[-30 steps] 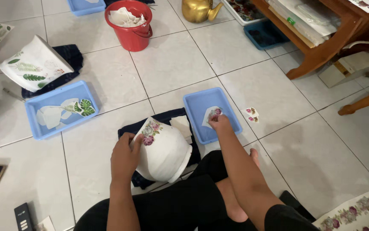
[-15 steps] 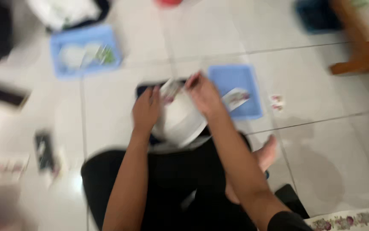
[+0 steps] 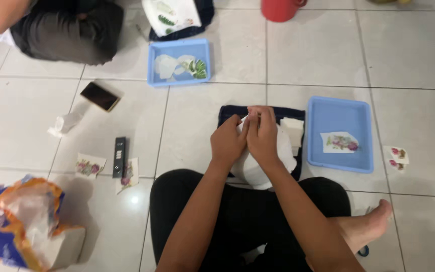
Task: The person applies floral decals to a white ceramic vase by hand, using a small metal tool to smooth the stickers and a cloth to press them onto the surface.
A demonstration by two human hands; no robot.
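Note:
I sit on a tiled floor with a white ceramic piece (image 3: 257,168) on a dark cloth (image 3: 230,112) in front of my legs. My left hand (image 3: 227,141) and my right hand (image 3: 261,133) press together on top of the white piece, fingers pinched at its upper edge; what lies under the fingertips is hidden. Just right of my hands stands a blue tray (image 3: 339,106) holding a floral decal sheet (image 3: 340,142) in water.
A second blue tray (image 3: 178,46) with leaf decals lies farther back. Another person's knee (image 3: 71,30) is at top left. A phone (image 3: 100,95), black remote (image 3: 119,156), cut floral decals (image 3: 90,166) (image 3: 396,157), a red bucket (image 3: 280,9) and a tissue pack (image 3: 23,226) surround me.
My right hand left the blue tray and joined the left on the white piece. The view swung left, bringing the phone, remote and tissue pack into sight.

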